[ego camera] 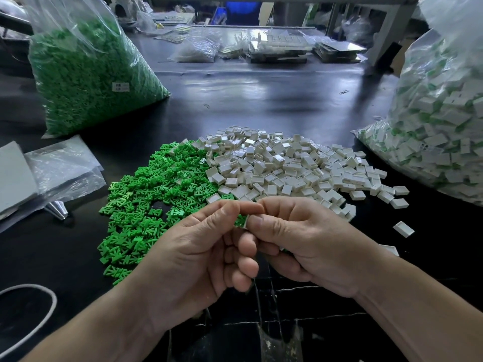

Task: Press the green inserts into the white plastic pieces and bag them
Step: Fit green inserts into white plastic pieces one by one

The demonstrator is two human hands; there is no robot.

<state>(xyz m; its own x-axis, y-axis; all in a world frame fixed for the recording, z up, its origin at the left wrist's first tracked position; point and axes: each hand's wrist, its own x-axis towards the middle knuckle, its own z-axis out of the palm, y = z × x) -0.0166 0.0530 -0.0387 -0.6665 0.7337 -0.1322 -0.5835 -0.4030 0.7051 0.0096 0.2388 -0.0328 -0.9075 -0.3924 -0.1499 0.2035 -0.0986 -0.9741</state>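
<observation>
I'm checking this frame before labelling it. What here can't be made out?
- Head view: the piece pinched between left hand and right hand is mostly hidden by fingertips; whether the insert is seated is unclear.
- Label on the green bag: too small to read.
- Right bag: cut off by the edge.
- Far bench clutter: blurred.

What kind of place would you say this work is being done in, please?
Most likely a small factory assembly bench. Bulk bags of green inserts and of finished white pieces flank loose piles of both parts on a black worktable, and two hands fit one by hand.
</observation>
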